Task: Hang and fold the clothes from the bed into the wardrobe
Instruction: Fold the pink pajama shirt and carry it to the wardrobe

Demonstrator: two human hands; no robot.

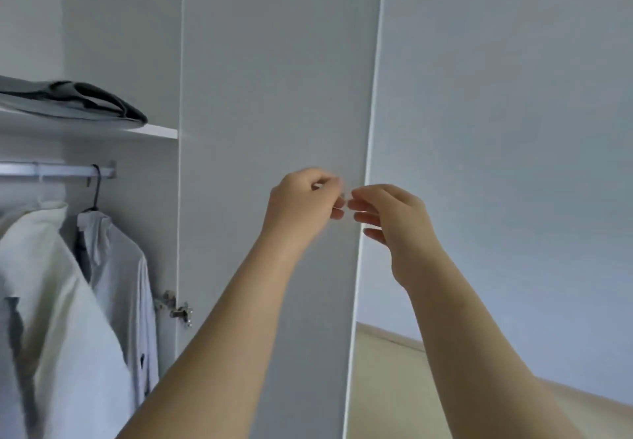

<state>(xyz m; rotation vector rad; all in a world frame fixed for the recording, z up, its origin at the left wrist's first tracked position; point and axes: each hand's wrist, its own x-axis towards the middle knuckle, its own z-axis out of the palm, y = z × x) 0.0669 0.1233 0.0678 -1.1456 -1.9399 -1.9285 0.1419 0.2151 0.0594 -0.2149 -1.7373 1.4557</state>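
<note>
The wardrobe stands open, and its white door (274, 96) faces me in the middle of the view. Both my hands are raised in front of the door near its right edge, with their fingertips meeting. My left hand (301, 205) is curled into a loose fist. My right hand (394, 223) pinches thumb and forefinger toward the left hand, its other fingers spread. Blur hides whether anything small is between the fingertips. Inside at left, a cream garment (58, 301) and a pale blue-white shirt (120, 277) hang from the rail (51, 168). Folded grey clothes (75, 99) lie on the shelf (150, 130) above.
A black hanger hook (97, 185) sits on the rail near its right end. Metal hinges (178, 308) join the door to the wardrobe side. A plain white wall (513, 130) fills the right, with a beige floor strip (387, 370) below it.
</note>
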